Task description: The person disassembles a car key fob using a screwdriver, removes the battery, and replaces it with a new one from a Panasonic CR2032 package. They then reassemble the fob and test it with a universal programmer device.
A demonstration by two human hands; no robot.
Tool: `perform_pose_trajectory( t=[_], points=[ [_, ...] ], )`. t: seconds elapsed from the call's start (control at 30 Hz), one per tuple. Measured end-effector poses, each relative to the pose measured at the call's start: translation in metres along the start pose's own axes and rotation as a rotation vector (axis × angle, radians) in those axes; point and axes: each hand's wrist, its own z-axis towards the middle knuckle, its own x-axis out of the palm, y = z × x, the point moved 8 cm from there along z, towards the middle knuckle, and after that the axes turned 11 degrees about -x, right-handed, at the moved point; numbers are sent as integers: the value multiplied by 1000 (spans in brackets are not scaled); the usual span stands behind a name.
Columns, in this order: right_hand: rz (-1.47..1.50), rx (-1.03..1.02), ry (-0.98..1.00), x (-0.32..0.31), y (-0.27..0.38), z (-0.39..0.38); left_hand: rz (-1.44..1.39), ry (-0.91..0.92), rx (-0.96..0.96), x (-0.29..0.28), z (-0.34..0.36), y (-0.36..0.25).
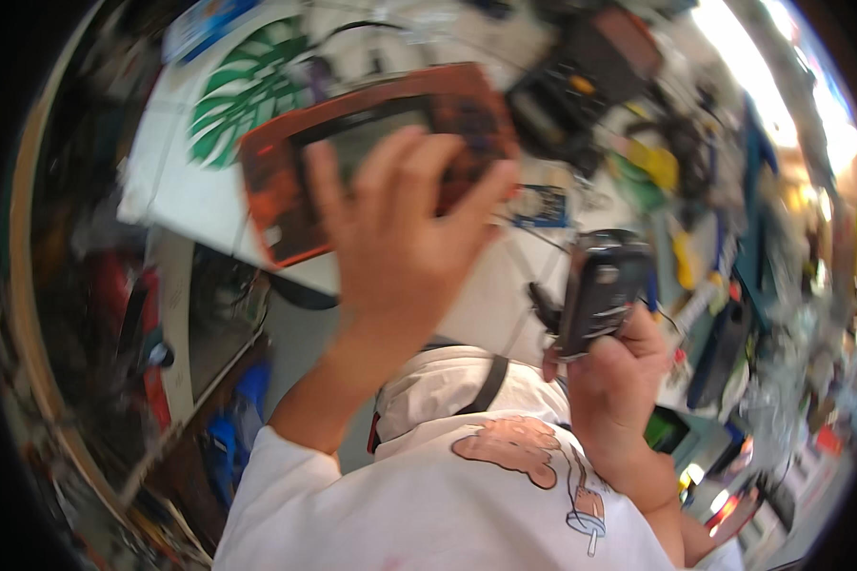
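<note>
My left hand point(400, 214) is spread over the front of an orange-red handheld tester-like device point(267, 190) with a dark face and a small grey screen. Its fingers are apart and lie over the screen and the right part of the face; blur hides whether they touch it. On the right, my right hand point(619, 381) is closed round the lower end of a glossy black handheld device point(600, 285). That device is held upright above the table, and blur hides its exact kind. A blue circuit board point(543, 206) lies between the two devices.
The white table point(176, 205) carries a green leaf-shaped mat point(243, 95) at the far left. A bulky black case point(581, 86) stands at the back. Yellow-handled tools point(652, 164) and cables crowd the right side. Shelves of clutter flank the table.
</note>
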Motion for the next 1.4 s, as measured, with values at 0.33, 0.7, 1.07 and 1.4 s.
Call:
perform_pose_trajectory(
  t=[0.33, 0.7, 1.07, 1.4],
  points=[
    [294, 34, 117, -3, -37, 51, 297, -129, 207, 36, 11, 10],
    [205, -87, 17, -56, -48, 43, 239, -133, 287, 31, 9, -10],
    [187, -96, 92, -58, -40, 42, 166, -110, 236, 34, 8, -22],
    [208, -134, 12, -67, -42, 46, 156, -101, 260, 37, 7, -26]
  ],
)
